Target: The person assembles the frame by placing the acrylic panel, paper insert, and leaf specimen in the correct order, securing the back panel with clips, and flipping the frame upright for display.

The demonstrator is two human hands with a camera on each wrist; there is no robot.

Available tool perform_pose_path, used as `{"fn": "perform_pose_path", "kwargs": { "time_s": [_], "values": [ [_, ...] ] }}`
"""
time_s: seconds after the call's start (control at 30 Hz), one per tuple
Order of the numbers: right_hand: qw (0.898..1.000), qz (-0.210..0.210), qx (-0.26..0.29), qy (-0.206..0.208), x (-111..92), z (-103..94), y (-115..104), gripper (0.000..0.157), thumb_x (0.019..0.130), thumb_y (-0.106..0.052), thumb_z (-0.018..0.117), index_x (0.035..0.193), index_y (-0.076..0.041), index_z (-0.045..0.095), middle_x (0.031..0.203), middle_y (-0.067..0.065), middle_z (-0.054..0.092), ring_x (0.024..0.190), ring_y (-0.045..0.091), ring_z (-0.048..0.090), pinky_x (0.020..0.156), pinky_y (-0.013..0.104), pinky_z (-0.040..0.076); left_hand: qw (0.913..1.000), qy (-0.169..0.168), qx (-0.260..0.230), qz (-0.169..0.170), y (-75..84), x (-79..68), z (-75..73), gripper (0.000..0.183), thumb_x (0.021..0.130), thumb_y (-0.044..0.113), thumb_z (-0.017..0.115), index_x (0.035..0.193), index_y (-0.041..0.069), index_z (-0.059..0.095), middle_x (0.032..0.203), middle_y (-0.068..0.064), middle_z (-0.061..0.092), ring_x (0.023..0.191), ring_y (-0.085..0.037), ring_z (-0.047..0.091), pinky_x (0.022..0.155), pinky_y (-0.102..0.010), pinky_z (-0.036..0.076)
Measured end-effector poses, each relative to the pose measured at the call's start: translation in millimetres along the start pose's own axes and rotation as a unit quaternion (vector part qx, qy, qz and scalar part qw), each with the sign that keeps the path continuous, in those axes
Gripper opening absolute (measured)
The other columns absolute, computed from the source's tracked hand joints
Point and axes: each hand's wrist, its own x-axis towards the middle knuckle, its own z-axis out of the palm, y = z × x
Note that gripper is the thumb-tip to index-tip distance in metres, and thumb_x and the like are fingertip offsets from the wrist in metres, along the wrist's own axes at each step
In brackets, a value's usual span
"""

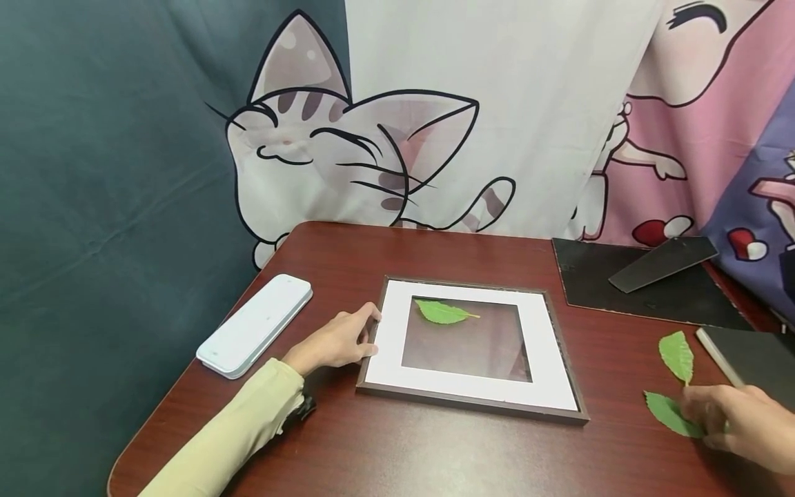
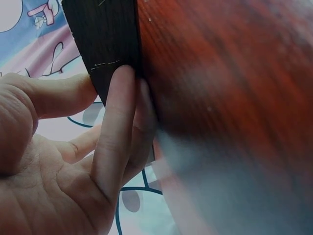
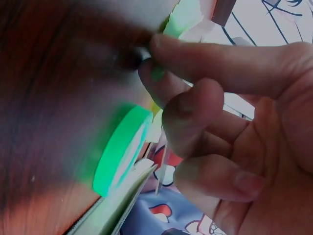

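A picture frame [image 1: 472, 407] with a dark rim, a white mat and a clear window lies on the table. One green leaf [image 1: 442, 312] is in the upper left of its window. My left hand [image 1: 340, 338] holds the frame's left side, thumb and fingers at the rim; the left wrist view shows the fingers along the frame edge [image 2: 105, 44]. At the right, my right hand [image 1: 735, 417] has curled fingers and pinches the stem end of an upper leaf [image 1: 675, 355]. A second leaf [image 1: 671, 413] lies partly under the fingers. Beside this hand sits a green ring-shaped roll [image 3: 122, 152].
A white oblong case [image 1: 256, 324] lies at the left of the table. A black backing board [image 1: 596, 276] with a stand flap [image 1: 664, 264] is at the back right. A dark-covered book [image 1: 758, 355] lies behind my right hand. Cartoon-printed cloth [image 1: 528, 124] hangs behind the table.
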Motion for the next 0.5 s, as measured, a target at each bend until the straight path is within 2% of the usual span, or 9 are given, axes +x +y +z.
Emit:
{"fn": "perform_pose_path", "kwargs": {
  "time_s": [0.13,0.33,0.43,0.5],
  "values": [
    [0.998,-0.037,0.000,0.059,2,-2.6,-1,0.039,0.062,-0.002,0.082,0.084,-0.029,0.063,0.068,-0.026,0.049,0.062,-0.013,0.039,0.056,0.021,0.036,1.0000,0.001,0.000,0.002,-0.1,0.6,0.1,0.043,0.089,0.009,0.071,0.125,0.011,0.049,0.075,0.000,0.054,0.064,-0.009,0.048,0.060,-0.024,0.039],
    [0.994,-0.014,-0.001,0.112,13,-14.0,-20,0.036,0.069,0.003,0.077,0.084,-0.028,0.067,0.070,-0.019,0.049,0.064,-0.007,0.034,0.059,0.020,0.033,1.0000,0.003,-0.003,0.006,-0.1,-0.6,-0.3,0.043,0.089,0.009,0.071,0.125,0.010,0.049,0.075,0.000,0.054,0.064,-0.009,0.049,0.060,-0.023,0.039],
    [0.981,-0.053,0.029,0.182,18,-14.1,-30,0.038,0.065,0.002,0.084,0.085,-0.026,0.070,0.069,-0.021,0.047,0.064,-0.008,0.033,0.058,0.019,0.030,1.0000,0.003,-0.005,0.006,0.0,-0.5,0.0,0.043,0.089,0.009,0.071,0.125,0.010,0.049,0.074,0.000,0.054,0.062,-0.009,0.049,0.060,-0.023,0.040],
    [0.967,-0.090,0.046,0.232,22,-13.2,-35,0.041,0.060,0.002,0.088,0.086,-0.026,0.072,0.070,-0.025,0.050,0.064,-0.010,0.033,0.057,0.016,0.029,1.0000,0.001,-0.006,0.006,0.1,-0.2,0.2,0.043,0.089,0.008,0.071,0.126,0.010,0.048,0.074,0.000,0.054,0.062,-0.009,0.050,0.060,-0.023,0.040]
  ]
}}
